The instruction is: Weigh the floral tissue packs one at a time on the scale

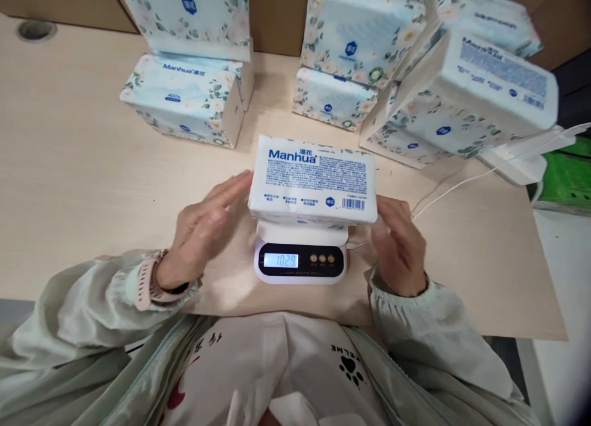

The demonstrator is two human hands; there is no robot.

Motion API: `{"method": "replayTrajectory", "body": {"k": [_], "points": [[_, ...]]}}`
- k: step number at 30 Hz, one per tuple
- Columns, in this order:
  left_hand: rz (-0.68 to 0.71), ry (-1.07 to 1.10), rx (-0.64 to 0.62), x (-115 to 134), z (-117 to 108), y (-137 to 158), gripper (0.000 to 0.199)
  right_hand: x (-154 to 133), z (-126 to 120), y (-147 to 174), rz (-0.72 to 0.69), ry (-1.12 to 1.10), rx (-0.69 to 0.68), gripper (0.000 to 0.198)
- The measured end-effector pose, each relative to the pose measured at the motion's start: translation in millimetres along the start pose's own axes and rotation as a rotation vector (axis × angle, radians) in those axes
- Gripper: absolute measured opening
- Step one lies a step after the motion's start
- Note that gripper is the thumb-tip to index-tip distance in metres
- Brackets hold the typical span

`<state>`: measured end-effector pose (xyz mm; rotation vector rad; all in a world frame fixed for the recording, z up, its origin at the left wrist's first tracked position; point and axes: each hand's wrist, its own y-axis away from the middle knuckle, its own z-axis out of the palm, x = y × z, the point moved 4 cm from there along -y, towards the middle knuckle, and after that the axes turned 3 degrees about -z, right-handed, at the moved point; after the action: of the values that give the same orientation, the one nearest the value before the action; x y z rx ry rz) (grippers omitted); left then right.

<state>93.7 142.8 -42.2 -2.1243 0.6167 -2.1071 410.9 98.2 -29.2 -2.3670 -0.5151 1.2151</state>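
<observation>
A white and pale blue tissue pack [318, 186] marked "Manhua" rests on a small white digital scale [301, 272]. The scale's lit display appears to read 102.9, with three round buttons beside it. My left hand [198, 229] is at the pack's left end, fingers stretched out, fingertips beside or just touching its edge. At the right end is my right hand [399, 244], its fingers extended and partly hidden near the pack's corner. Neither hand is wrapped around the pack.
Stacked tissue packs stand at the back left [184, 100] and back centre [360, 38]; a tilted pack [480, 100] lies on others at the right. A white cable [443, 195] crosses the table [69, 167]. Cardboard boxes [281, 20] are behind. A green item [570, 173] is at far right.
</observation>
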Motion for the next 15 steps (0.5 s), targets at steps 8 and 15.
{"method": "replayTrajectory", "body": {"k": [8, 15], "points": [[-0.033, 0.044, -0.076, -7.1, 9.3, -64.1, 0.048, 23.0, 22.8, -57.8, 0.019, 0.089, 0.010, 0.039], [-0.155, 0.076, -0.180, -47.5, 28.4, -129.4, 0.059, 87.2, 48.9, -105.8, 0.137, 0.268, 0.088, 0.048]]}}
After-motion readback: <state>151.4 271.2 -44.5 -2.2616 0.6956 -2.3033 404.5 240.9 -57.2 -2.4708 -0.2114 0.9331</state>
